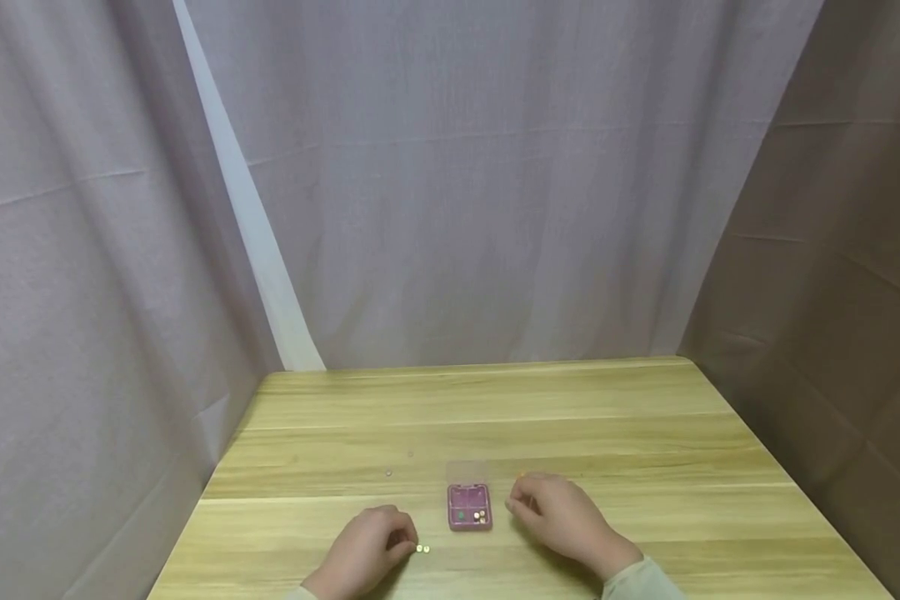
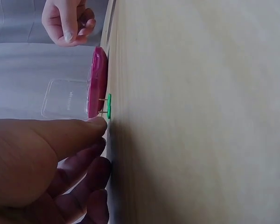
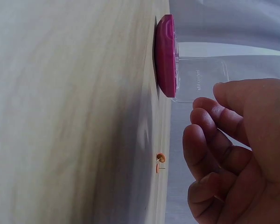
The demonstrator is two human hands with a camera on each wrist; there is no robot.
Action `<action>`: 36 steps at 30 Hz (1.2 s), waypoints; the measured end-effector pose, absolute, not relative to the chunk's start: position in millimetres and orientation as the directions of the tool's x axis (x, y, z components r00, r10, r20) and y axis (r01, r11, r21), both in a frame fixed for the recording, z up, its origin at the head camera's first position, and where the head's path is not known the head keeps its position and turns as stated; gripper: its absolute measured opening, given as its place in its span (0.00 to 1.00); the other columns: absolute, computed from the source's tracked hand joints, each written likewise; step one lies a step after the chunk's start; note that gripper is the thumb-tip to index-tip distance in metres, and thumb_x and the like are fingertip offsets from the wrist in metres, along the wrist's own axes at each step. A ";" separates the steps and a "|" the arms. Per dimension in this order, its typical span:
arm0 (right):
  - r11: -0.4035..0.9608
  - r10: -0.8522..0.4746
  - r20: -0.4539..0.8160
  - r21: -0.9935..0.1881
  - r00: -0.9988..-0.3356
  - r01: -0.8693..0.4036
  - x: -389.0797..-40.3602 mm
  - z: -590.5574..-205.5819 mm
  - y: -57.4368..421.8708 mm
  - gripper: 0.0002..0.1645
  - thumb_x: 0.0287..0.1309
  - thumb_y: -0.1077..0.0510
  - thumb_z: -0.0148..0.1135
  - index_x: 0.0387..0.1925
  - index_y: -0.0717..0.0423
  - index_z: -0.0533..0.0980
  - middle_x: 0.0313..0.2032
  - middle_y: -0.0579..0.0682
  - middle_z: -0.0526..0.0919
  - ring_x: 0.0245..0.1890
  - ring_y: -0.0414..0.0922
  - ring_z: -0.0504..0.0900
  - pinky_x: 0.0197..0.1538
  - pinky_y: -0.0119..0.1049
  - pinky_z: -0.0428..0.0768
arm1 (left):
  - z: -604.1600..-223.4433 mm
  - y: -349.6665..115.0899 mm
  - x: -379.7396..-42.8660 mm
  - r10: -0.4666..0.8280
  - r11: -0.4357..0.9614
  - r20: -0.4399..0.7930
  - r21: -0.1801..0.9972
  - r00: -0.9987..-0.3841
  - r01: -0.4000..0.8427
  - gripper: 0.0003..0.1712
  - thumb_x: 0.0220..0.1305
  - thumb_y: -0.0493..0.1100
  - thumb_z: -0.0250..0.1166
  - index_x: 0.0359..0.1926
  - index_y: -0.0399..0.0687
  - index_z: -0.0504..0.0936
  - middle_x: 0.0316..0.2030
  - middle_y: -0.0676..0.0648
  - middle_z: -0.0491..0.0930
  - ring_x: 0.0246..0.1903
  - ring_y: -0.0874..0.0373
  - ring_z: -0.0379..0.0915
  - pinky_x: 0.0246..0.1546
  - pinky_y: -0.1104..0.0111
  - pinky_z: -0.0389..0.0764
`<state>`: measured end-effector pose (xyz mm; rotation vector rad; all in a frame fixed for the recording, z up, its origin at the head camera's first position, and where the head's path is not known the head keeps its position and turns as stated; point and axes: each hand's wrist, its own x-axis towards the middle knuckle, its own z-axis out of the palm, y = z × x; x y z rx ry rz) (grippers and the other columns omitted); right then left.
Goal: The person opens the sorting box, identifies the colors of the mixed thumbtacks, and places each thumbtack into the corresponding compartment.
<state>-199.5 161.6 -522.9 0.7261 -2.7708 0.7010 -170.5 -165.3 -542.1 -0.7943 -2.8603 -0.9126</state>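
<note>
A small magenta box (image 1: 469,525) with compartments lies on the table, its clear lid (image 3: 203,79) swung back. A green piece (image 1: 461,515) sits in one near compartment, and several pale gold pieces (image 1: 482,514) sit in the other. My left hand (image 1: 367,550) is low over the table, thumb and fingertips right beside two green thumbtacks (image 2: 109,106) that rest points up. Nothing shows between its fingers. To the right of the box hovers my right hand (image 1: 562,517), fingers loosely bent and holding nothing. Two orange thumbtacks (image 3: 160,158) lie on the table near it.
Two tiny pale pieces (image 1: 389,473) lie on the wooden table (image 1: 607,417), beyond the left hand. Grey curtains (image 1: 495,208) hang around the table's back and sides.
</note>
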 end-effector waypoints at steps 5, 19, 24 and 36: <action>0.767 -0.413 0.300 -0.395 -0.860 -0.506 -198.4 -521.9 162.2 0.06 0.60 0.46 0.65 0.28 0.32 0.78 0.23 0.28 0.75 0.22 0.30 0.71 0.26 0.30 0.76 | -540.0 -164.0 -171.0 0.450 0.695 0.210 0.529 -0.868 0.488 0.05 0.56 0.45 0.71 0.28 0.61 0.82 0.25 0.64 0.75 0.25 0.71 0.68 0.29 0.72 0.79; 0.772 -0.415 0.269 -0.401 -0.869 -0.493 -197.0 -520.9 166.4 0.05 0.61 0.45 0.64 0.29 0.34 0.80 0.24 0.29 0.76 0.22 0.31 0.71 0.27 0.31 0.76 | -529.0 -146.7 -185.1 0.425 0.692 0.285 0.510 -0.859 0.511 0.04 0.56 0.44 0.71 0.29 0.58 0.83 0.24 0.63 0.75 0.24 0.71 0.69 0.27 0.72 0.79; 0.772 -0.416 0.262 -0.404 -0.871 -0.491 -196.6 -521.9 168.0 0.05 0.61 0.44 0.63 0.29 0.32 0.79 0.24 0.29 0.76 0.22 0.31 0.71 0.28 0.32 0.76 | -524.2 -132.2 -191.7 0.428 0.697 0.303 0.489 -0.851 0.524 0.04 0.55 0.43 0.70 0.29 0.58 0.83 0.25 0.62 0.75 0.25 0.70 0.68 0.27 0.72 0.78; 0.748 -0.461 0.240 -0.413 -0.855 -0.519 -192.9 -521.1 169.1 0.04 0.57 0.47 0.68 0.29 0.33 0.79 0.24 0.29 0.76 0.24 0.30 0.72 0.29 0.33 0.77 | -526.4 -103.7 -205.4 0.438 0.700 0.264 0.500 -0.860 0.510 0.04 0.54 0.45 0.72 0.30 0.58 0.84 0.27 0.62 0.77 0.26 0.69 0.68 0.30 0.70 0.78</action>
